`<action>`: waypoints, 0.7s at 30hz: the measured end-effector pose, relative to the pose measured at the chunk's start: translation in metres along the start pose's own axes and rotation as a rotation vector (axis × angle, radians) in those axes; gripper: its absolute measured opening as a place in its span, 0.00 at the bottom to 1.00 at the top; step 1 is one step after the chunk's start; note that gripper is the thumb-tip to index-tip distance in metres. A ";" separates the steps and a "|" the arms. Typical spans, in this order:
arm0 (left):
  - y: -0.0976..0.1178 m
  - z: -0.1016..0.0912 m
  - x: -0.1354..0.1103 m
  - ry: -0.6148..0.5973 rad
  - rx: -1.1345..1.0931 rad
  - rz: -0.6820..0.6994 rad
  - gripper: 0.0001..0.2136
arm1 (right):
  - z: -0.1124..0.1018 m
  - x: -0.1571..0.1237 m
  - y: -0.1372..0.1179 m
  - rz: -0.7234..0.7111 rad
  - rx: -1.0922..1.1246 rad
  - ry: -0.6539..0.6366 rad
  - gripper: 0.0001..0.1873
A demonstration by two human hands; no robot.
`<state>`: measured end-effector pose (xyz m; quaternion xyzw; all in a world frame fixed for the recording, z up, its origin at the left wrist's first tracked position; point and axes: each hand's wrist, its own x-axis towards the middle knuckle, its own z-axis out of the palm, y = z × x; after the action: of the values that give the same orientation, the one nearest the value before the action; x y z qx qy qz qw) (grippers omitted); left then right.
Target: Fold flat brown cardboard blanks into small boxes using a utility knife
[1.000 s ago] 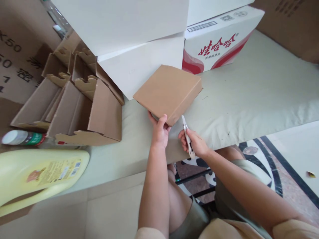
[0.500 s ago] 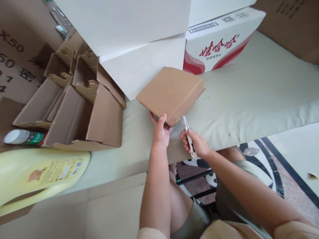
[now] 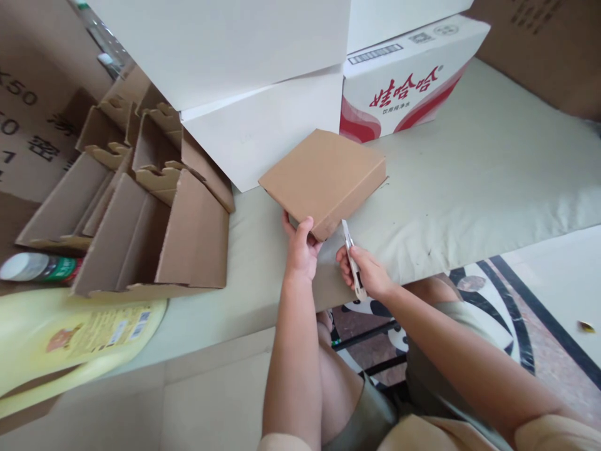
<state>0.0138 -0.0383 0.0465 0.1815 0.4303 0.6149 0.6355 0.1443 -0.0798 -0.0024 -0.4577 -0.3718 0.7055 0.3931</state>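
Observation:
A flat brown cardboard box (image 3: 323, 178) is tilted above the pale green covered surface, its near corner gripped by my left hand (image 3: 302, 249). My left thumb lies against the near corner and the other fingers go underneath, partly hidden. Just to the right, my right hand (image 3: 364, 270) is wrapped round a white utility knife (image 3: 353, 260). The knife's blade is out and points up toward the box's near side edge. From this angle I cannot tell whether the blade tip touches the cardboard.
White cartons (image 3: 263, 125) stand behind the box, one with red print (image 3: 404, 91). Open cardboard organizers (image 3: 192, 232) are at the left, beside a small bottle with a white cap (image 3: 40, 267) and a large yellow jug (image 3: 89, 332). The pale green cloth (image 3: 451, 188) covers the surface.
The view has shifted slightly. The box has tilted a little, showing more of its right side. Both hands keep their hold, and the knife stays close to the box's near edge.

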 end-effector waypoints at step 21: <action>-0.009 -0.004 0.008 -0.005 0.029 -0.027 0.33 | 0.002 -0.004 0.003 -0.043 -0.065 -0.017 0.28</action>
<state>0.0155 -0.0340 0.0350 0.1863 0.4400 0.5996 0.6419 0.1427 -0.0849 -0.0036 -0.4561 -0.4075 0.6883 0.3900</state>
